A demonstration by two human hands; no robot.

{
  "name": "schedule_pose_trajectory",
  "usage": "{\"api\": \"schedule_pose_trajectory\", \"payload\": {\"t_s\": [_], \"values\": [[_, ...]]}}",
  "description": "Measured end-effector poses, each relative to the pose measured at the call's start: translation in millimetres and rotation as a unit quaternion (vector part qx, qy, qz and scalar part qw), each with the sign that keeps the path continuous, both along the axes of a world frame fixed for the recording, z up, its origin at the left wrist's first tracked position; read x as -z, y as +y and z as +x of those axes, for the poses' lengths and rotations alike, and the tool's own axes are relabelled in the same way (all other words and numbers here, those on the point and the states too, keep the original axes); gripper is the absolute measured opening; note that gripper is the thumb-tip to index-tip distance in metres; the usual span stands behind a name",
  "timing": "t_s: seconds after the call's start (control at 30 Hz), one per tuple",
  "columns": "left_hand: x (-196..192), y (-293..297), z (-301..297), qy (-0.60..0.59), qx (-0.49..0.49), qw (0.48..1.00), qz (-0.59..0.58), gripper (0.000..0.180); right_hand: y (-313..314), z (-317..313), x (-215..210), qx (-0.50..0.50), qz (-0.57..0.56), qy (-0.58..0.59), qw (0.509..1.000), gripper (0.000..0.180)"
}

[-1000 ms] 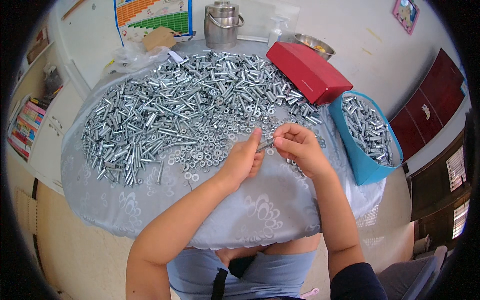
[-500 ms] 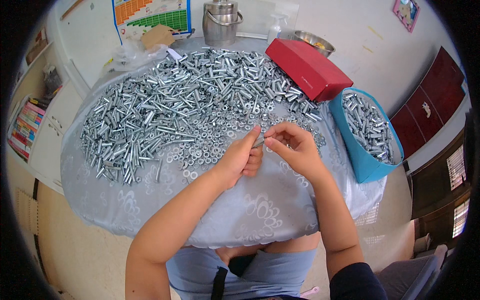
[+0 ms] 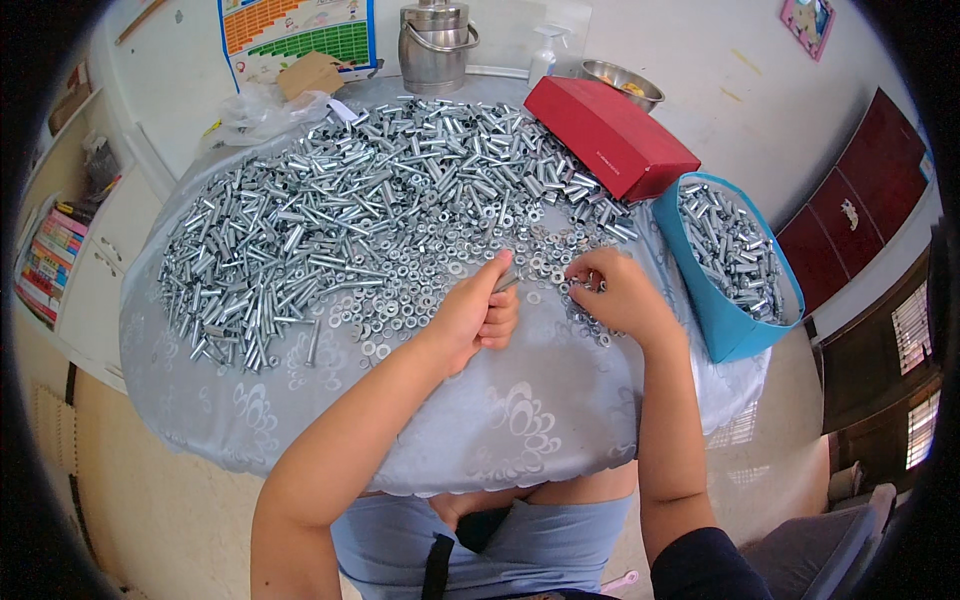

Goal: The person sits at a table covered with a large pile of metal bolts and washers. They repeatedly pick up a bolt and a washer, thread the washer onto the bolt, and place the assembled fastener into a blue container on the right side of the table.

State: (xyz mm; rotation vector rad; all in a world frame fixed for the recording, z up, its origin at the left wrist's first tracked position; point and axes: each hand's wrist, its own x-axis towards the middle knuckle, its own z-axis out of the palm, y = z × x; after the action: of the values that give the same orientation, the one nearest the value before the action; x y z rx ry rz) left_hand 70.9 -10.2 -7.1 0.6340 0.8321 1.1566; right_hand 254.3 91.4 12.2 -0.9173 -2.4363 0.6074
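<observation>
My left hand (image 3: 470,315) is closed in a fist around a small metal sleeve bolt (image 3: 508,281), whose end sticks out beside the thumb. To its right, my right hand (image 3: 622,290) is low over loose nuts and washers (image 3: 405,308), with thumb and index finger curved and their tips a little apart. Its other fingers are partly hidden, and I see nothing held in it. Behind both hands spreads a large heap of silvery metal sleeves and bolts (image 3: 340,190) on the grey patterned tablecloth (image 3: 440,430).
A blue fabric bin (image 3: 735,335) full of metal sleeve parts stands at the right table edge. Beside it lies a red box (image 3: 610,135) against the heap. At the back are a steel pot (image 3: 433,55), a spray bottle (image 3: 545,58), a metal bowl (image 3: 625,80) and a plastic bag (image 3: 270,115).
My right hand has left the sleeve bolt in my left hand and moved right and down to the nuts and washers. My left hand stays nearly in place, still gripping.
</observation>
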Motion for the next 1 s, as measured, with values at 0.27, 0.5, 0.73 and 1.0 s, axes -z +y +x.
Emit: {"api": "schedule_pose_trajectory", "payload": {"t_s": [0.27,0.5,0.73,1.0], "values": [[1,0,-1,-0.007,-0.004,1.000,-0.011,0.050,-5,3,-2,-0.011,0.036,-0.043,0.998,0.018],[-1,-1,1,0.004,-0.016,0.999,-0.029,0.049,-4,9,-7,-0.024,0.061,-0.056,0.996,0.019],[2,1,0,-0.005,-0.034,0.999,-0.016,0.047,-7,7,-6,-0.010,0.091,-0.072,0.993,0.018],[3,1,0,-0.006,-0.033,0.999,-0.006,0.044,-5,9,-8,-0.032,0.093,-0.071,0.993,0.016]]}}
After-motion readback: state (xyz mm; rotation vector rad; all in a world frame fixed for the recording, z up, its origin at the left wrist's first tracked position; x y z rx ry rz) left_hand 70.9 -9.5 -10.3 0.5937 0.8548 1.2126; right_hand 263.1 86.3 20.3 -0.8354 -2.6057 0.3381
